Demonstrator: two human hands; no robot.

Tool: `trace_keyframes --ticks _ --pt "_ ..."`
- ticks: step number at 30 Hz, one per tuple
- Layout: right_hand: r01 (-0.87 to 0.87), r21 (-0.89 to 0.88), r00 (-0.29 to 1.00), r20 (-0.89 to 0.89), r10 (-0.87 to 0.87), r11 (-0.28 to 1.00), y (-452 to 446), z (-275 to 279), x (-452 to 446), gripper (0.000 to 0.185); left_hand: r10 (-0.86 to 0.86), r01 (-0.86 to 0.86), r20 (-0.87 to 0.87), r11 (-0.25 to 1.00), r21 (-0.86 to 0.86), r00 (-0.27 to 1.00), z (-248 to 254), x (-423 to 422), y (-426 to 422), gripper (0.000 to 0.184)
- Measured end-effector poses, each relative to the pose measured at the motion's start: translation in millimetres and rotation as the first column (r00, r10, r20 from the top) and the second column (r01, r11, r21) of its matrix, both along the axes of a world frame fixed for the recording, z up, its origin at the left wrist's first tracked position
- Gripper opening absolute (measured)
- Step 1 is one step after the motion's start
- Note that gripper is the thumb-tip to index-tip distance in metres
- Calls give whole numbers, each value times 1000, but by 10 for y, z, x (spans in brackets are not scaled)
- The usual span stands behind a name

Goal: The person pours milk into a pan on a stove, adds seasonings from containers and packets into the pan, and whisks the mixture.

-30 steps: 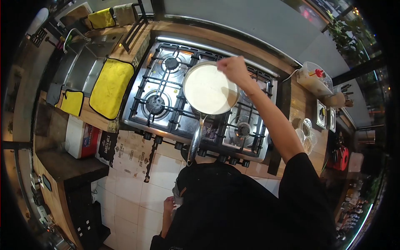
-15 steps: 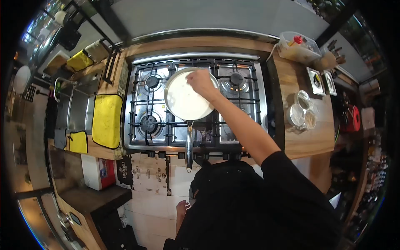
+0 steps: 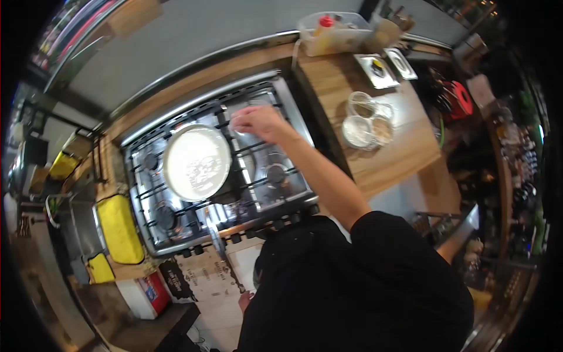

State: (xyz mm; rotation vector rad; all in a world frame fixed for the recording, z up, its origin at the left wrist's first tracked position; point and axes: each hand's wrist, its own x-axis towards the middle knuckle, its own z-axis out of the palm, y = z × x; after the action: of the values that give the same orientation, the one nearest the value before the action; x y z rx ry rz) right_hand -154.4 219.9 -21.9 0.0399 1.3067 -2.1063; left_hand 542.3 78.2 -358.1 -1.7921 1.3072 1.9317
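Observation:
A round pan [image 3: 227, 154] full of white creamy liquid [image 3: 196, 164] sits on the gas stove [image 3: 258, 205], its long metal handle [image 3: 220, 246] pointing toward me. My right hand [image 3: 256, 123] hovers over the burners to the right of the pan, apart from it. Its fingers are curled and pinched together; whatever may be between them is hidden. Low beside my body is my left hand [image 3: 246, 299], close to the handle's end in view. It is small, blurred and partly covered by my black clothing, so I cannot tell whether it touches the handle.
On the right counter [image 3: 399, 167] stand several clear tubs [image 3: 358, 130], metal containers [image 3: 375, 70] and a plastic bin [image 3: 337, 35] holding a red-capped bottle [image 3: 324, 24]. Yellow cloths [image 3: 120, 229] lie left of the stove, by the sink [image 3: 82, 217].
My right hand has moved off the pan to its right. The view has turned toward the right counter, so the stove appears tilted and farther left. My left hand now appears nearer the handle's end.

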Motion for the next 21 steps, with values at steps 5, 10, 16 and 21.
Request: trace_keyframes --ticks 5,10,16,21 --pt "261 407 915 -393 -89 875 2201 303 -301 16 -828 794 173 419 -441 533 -115 -174 48 33" --pt "357 850 800 -493 343 388 3283 -171 -345 15 -815 792 187 435 -428 549 398 -885 167 29" --pt "560 616 688 -718 104 554 3454 -185 -204 14 -324 330 76 939 -97 943 1201 -1846 288 24" --pt "455 656 626 -716 308 602 3675 -312 -334 13 -383 391 81 909 -147 920 1492 -2047 561 29"
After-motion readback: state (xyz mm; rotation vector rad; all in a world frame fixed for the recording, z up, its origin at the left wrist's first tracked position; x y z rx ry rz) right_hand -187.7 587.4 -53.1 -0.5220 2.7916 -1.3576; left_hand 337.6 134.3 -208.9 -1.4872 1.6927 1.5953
